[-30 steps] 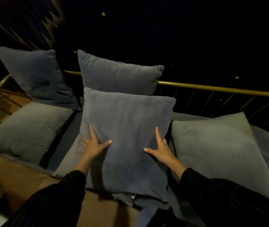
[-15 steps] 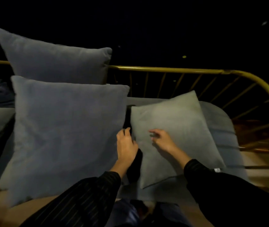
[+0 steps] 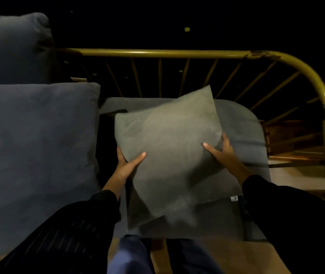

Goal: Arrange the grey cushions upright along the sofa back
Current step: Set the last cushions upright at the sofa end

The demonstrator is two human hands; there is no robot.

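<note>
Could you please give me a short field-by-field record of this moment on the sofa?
held item: light grey cushion, tilted, lifted off the seat
left hand: grips the cushion's left edge
right hand: grips its right edge
already upright: two darker grey cushions, one behind the other, at left
sofa back: brass rail with spindles, bare behind the held cushion
remaining: stand the held cushion against the rail

A cushion (image 3: 169, 151) sits between both hands; two cushions (image 3: 37, 143) stand left of them, the rail (image 3: 157, 53) behind.
</note>
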